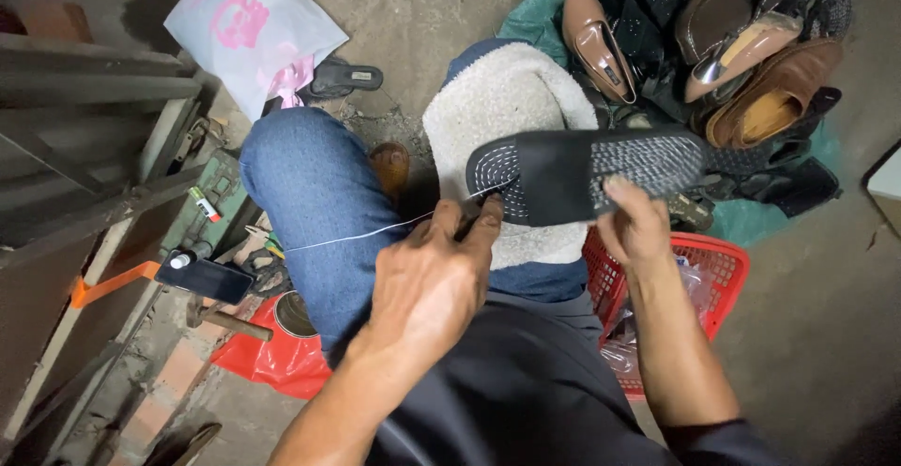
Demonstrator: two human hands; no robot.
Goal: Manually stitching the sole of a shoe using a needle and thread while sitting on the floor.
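Gripping black sandal [563, 177] on fleece-padded knee, right hand [638, 227]; left hand [434, 278] just beside, pinching white thread [357, 235].

Bare concrete floor [413, 15] carries a red basket [723, 274], a shoe pile [751, 62] and a white bag [253, 30].

Left hand [434, 274]: back of hand toward the camera, knuckles raised, fingers curled inward into a pinch at the far edge; thumb and forefinger pressed together, the other fingertips folded under and hidden. Left forearm: bare, entering from the lower edge, angled up and to the right. Right hand [636, 225]: palm down, fingers bent in a grip, thumb seemingly tucked beneath, though the view does not show it clearly. Right forearm: bare to a dark sleeve at the elbow, rising from the lower right corner. Hands: near each other, apart, at knee level. Legs: knees bent, spread, in blue denim.
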